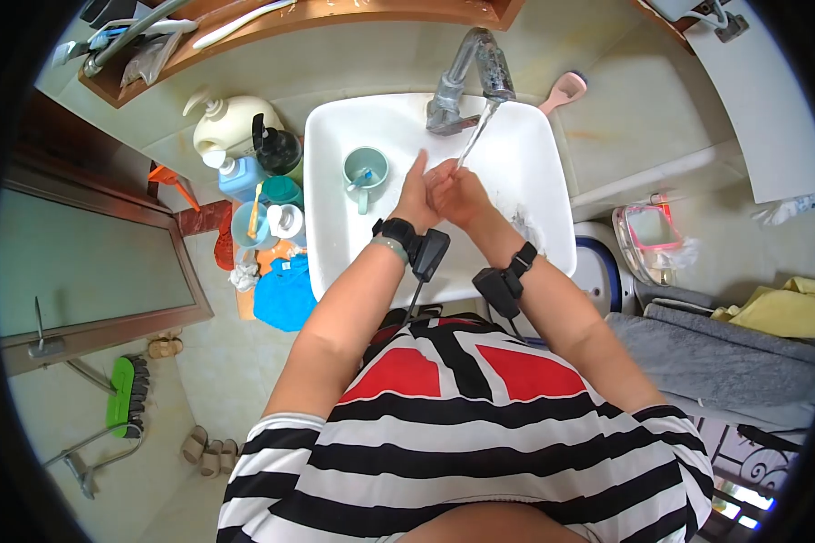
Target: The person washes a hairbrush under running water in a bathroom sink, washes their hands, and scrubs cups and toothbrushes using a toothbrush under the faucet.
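Note:
Water runs from the metal faucet (489, 77) in a thin stream onto my hands, which meet over the white sink (330, 258). My left hand (417, 197) is open with its thumb stretched up, its fingers partly hidden against the other hand. Palm up and loosely cupped, my right hand (462, 192) sits under the stream, touching my left hand and holding no object. To the left, a pale green mug (364, 163) stands in the sink with a small blue and white item inside that I cannot make out.
Left of the sink are a cream pump bottle (235, 125), a black pump bottle (276, 149), a cup with a yellow toothbrush (255, 210) and a blue cloth (285, 294). A pink brush (566, 90) lies behind the sink. Above runs a wooden shelf (335, 14); grey towels (715, 362) hang right.

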Demonstrator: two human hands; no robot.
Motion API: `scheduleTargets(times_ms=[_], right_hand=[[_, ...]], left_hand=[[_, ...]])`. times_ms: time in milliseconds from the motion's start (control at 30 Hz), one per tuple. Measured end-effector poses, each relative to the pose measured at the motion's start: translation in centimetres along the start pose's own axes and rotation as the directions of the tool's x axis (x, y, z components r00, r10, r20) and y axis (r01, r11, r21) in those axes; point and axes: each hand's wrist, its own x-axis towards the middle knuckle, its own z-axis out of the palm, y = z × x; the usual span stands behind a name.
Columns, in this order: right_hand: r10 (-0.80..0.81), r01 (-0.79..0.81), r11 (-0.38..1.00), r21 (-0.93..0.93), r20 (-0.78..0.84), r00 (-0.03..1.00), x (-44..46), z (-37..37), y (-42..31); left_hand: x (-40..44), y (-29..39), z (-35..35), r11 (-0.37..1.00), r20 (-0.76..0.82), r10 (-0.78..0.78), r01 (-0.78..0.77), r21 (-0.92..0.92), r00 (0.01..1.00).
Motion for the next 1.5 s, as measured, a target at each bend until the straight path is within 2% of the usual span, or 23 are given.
scheduleTargets(times_ms=[67,133,167,200,233,300,333,467,633,700,733,800,933,967,1000,1067,1133,1167,1200,1233,1300,1433,1500], right_hand=[[0.07,-0.065,0.997,-0.038,0.161,0.984,0.8,-1.9,-0.6],[0.063,-0.021,0.971,-0.24,0.168,0.984,0.3,-2.1,-1.0],[0.059,-0.018,0.972,-0.233,0.168,0.984,0.7,-2.1,-0.4],[-0.417,0.279,0.534,-0.798,0.039,0.908,1.0,-0.9,1.0],[-0.758,0.13,-0.206,-0.97,0.242,0.606,1.1,-0.3,1.7],[-0.754,0.1,-0.246,-0.964,0.255,0.606,0.1,0.5,1.6],[-0.741,0.072,-0.293,-0.953,0.274,0.612,-0.3,1.0,1.4],[-0.655,-0.212,-0.437,-0.874,0.148,0.741,-3.3,3.8,0.8],[-0.392,-0.155,-0.807,-0.57,0.321,0.862,-5.3,2.3,1.3],[-0.319,-0.126,-0.876,-0.466,0.364,0.875,-5.5,2.0,1.2],[-0.285,-0.108,-0.902,-0.418,0.387,0.877,-5.5,2.1,1.2],[-0.215,-0.059,-0.945,-0.322,0.473,0.855,-5.0,1.7,1.6],[-0.102,0.064,-0.981,-0.181,0.773,0.626,-3.9,1.5,3.0],[-0.1,-0.073,-0.993,-0.089,0.351,0.931,-4.0,2.3,2.3],[-0.093,-0.068,-0.994,-0.082,0.357,0.93,-4.7,2.7,1.5],[0.07,0.148,-0.979,-0.14,0.451,0.89,-7.0,2.7,-0.7],[0.077,0.109,-0.991,-0.079,0.337,0.939,-8.3,3.2,-2.1],[0.018,0.171,-0.867,-0.468,0.314,0.949,-6.9,0.7,-3.7],[-0.027,0.2,-0.593,-0.78,0.268,0.963,-6.1,-0.8,-4.5],[-0.027,0.199,-0.594,-0.78,0.266,0.963,-7.2,0.6,-3.8],[-0.335,0.1,-0.332,-0.938,0.217,0.917,-9.7,3.0,-1.8],[-0.166,0.331,-0.461,-0.823,0.446,0.879,-9.9,3.5,1.0],[0.062,0.493,-0.638,-0.592,0.599,0.798,-8.2,4.3,1.2]], left_hand=[[1.4,0.0,0.1,0.898,0.01,-0.065,0.054,0.437,0.998],[1.5,-0.2,-0.2,0.858,0.05,-0.093,0.054,0.511,0.994],[1.5,-1.2,-0.3,0.871,-0.015,0.021,-0.011,0.491,1.0],[1.3,-2.0,0.1,0.875,-0.081,0.135,-0.08,0.477,0.988],[1.9,-2.6,-0.3,0.873,-0.083,0.13,-0.075,0.481,0.988],[2.2,-3.7,0.0,0.902,-0.325,0.279,-0.13,0.412,0.903],[2.0,-4.0,0.6,0.902,-0.322,0.278,-0.131,0.411,0.905],[0.2,-5.7,2.8,0.923,-0.18,0.265,-0.195,0.332,0.947],[0.1,-6.3,2.6,0.826,-0.034,0.4,-0.344,0.446,0.916],[2.4,-6.0,-0.9,0.622,0.224,0.491,-0.519,0.587,0.842],[2.6,-5.3,-1.0,0.621,0.23,0.489,-0.521,0.586,0.842],[2.9,-3.9,-1.4,0.129,0.07,0.52,-0.159,0.979,0.851],[3.0,-1.4,-0.6,0.343,-0.019,0.499,-0.177,0.923,0.866],[2.6,-1.4,-0.3,0.325,0.036,0.415,-0.185,0.927,0.909],[2.1,-1.6,0.5,0.325,0.039,0.422,-0.192,0.926,0.906],[1.5,-1.9,1.6,-0.103,0.134,0.692,-0.087,0.991,0.709],[1.3,-2.2,1.4,-0.06,0.088,0.678,-0.065,0.996,0.729],[2.0,-2.5,0.3,-0.305,0.259,0.69,-0.054,0.951,0.675],[2.4,-2.7,-0.5,-0.53,0.426,0.655,-0.022,0.848,0.624],[1.9,-2.9,-0.4,-0.529,0.426,0.655,-0.023,0.848,0.624],[0.8,-3.2,-0.3,-0.747,0.518,0.522,0.07,0.662,0.678],[1.8,-3.4,-2.3,-0.814,0.593,0.445,0.027,0.58,0.671],[2.3,-4.0,-3.4,-0.949,0.717,0.289,0.089,0.303,0.634]])
